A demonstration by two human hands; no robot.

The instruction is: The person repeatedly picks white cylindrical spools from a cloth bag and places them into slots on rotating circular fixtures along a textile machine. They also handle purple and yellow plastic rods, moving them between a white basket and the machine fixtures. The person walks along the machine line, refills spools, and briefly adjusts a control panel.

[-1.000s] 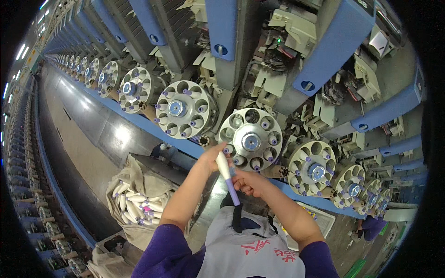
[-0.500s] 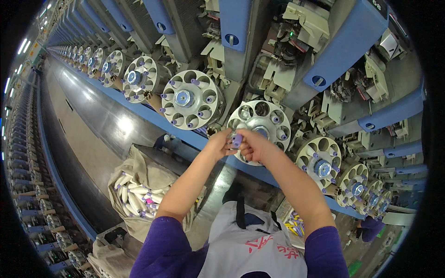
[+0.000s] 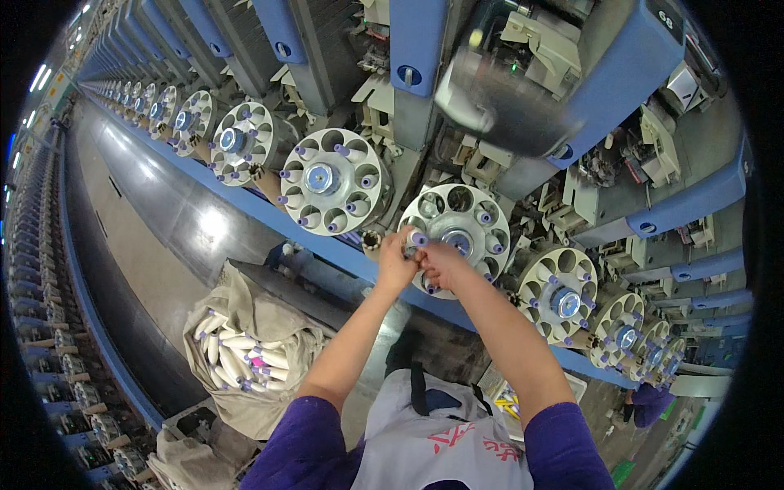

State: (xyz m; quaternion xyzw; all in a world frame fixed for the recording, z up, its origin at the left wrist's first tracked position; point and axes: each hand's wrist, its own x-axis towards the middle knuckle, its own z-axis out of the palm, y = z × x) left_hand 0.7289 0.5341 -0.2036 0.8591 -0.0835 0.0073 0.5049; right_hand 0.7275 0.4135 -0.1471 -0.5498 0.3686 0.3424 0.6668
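In front of me is a round cream magazine with several round pockets and a metal hub; purple-tipped yarn bobbins stand in some of them. At its near left rim my left hand is closed round a yarn bobbin, whose purple end points up between the fingers. My right hand is right beside it, over the magazine's lower edge. Its fingers are curled and slightly blurred, and whatever they may pinch is hidden. Any thread between the hands is too fine to make out.
Similar magazines run along a blue rail to both sides. A cloth sack of white bobbins stands lower left. Below my right forearm is a tray with yellow pieces. A blurred dark machine part hangs above; a person's sleeve shows far right.
The bobbin's purple end has risen a little and now sits in my left hand, with my right hand slightly lower right. A dark blurred part has come across the machine above.
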